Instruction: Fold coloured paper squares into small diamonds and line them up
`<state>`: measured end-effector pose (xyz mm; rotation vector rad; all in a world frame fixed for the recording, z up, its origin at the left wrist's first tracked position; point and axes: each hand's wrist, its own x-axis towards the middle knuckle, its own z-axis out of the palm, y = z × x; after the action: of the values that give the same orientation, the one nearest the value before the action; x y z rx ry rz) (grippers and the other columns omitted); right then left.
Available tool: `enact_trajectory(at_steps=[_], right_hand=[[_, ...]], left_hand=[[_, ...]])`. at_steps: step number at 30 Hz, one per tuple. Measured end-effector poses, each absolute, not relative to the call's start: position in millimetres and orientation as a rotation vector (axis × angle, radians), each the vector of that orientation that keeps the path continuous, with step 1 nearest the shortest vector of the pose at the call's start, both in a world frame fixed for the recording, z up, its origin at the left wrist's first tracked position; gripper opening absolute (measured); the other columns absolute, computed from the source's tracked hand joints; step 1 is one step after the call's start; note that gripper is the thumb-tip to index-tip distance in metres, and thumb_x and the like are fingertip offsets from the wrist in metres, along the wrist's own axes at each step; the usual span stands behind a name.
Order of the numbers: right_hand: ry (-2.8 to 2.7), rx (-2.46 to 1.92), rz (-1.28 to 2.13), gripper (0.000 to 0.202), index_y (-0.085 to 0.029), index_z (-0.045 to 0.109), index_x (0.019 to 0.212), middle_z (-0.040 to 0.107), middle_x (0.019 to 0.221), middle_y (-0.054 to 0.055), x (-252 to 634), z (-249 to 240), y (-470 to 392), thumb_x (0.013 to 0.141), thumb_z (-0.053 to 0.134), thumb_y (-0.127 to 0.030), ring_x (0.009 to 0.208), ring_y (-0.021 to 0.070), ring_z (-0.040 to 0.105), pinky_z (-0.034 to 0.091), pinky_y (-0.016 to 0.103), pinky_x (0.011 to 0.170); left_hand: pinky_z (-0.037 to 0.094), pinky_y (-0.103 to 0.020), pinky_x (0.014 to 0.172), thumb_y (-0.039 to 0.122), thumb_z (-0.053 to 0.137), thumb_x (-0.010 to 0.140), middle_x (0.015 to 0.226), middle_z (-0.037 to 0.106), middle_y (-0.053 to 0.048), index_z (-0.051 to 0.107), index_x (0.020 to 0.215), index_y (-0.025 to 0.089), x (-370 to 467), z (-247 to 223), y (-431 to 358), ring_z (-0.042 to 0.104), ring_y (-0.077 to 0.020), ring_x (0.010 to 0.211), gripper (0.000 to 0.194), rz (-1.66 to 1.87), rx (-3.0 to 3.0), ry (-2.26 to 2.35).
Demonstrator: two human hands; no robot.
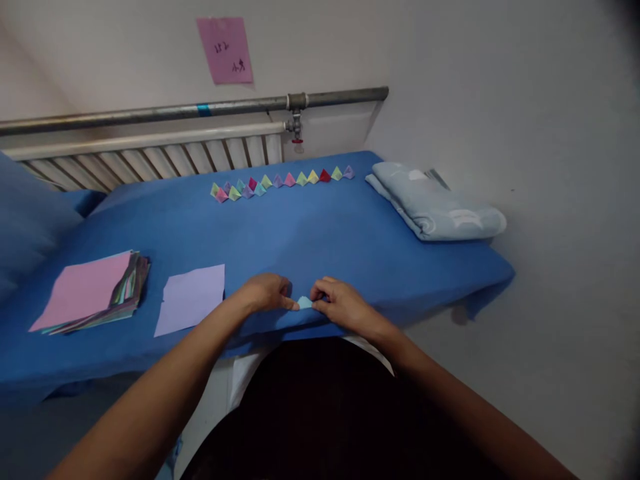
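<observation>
In the head view a blue cloth (310,233), smooth and matte, covers a long surface that runs from the lower left to a rounded corner at the right, where it hangs over the edge. At the near edge lies a small light-blue folded paper (305,303), a crisp angular piece with a pointed top. The left hand (265,292) and the right hand (340,303) meet on it from either side: the left fingertips (294,304) press against its left edge, the right fingertips (316,305) pinch its right edge, and the fingers of both hands are curled close together rather than spread. Only the middle of the paper shows between them.

To the left of the hands a flat lilac sheet (191,298) lies alone, and further left is a fanned stack of coloured sheets (93,292) with a pink one on top. Along the far edge runs a row of small folded paper triangles (283,180) in many colours, set point up, touching or nearly so. A folded pale-blue blanket (435,203), soft and thick, sits at the far right corner. Behind are a ribbed white radiator (150,159), a grey metal pipe (200,110) and a pink note (225,50) on the wall.

Bare cloth lies open between the hands and the row; the drop at the near edge is right under the wrists.
</observation>
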<state>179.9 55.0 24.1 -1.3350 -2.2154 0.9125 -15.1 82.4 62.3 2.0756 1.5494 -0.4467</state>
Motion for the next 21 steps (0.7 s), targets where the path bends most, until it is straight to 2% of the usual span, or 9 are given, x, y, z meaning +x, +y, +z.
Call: enact_trajectory(at_steps=[11,16,21], right_hand=[[-2.231,-1.386,0.955,0.016,-0.020,0.062,0.078,0.060,0.081,-0.001,179,26,58,0.074,0.056,-0.006,0.071,0.0107,0.052,0.037,0.023,0.066],[-2.233,-1.407,0.909,0.002,-0.021,0.062,0.079,0.060,0.081,0.000,172,31,56,0.078,0.062,-0.019,0.072,0.0125,0.053,0.037,0.025,0.065],[-2.234,-1.473,0.858,0.005,-0.022,0.062,0.080,0.061,0.083,0.000,167,31,55,0.077,0.065,-0.023,0.074,0.0135,0.054,0.036,0.025,0.065]], left_hand=[[0.031,-0.025,0.054,0.055,0.061,0.071,0.071,0.063,-0.001,0.065,0.086,0.021,-14,60,80,0.053,-0.0162,0.064,0.037,-0.439,2.053,1.585],[0.030,-0.025,0.054,0.057,0.059,0.072,0.070,0.062,0.000,0.064,0.086,0.022,-18,54,77,0.051,-0.0157,0.062,0.039,-0.381,2.050,1.601],[0.028,-0.025,0.053,0.056,0.060,0.073,0.067,0.059,0.001,0.062,0.082,0.021,-18,55,79,0.047,-0.0139,0.059,0.036,-0.368,2.049,1.560]])
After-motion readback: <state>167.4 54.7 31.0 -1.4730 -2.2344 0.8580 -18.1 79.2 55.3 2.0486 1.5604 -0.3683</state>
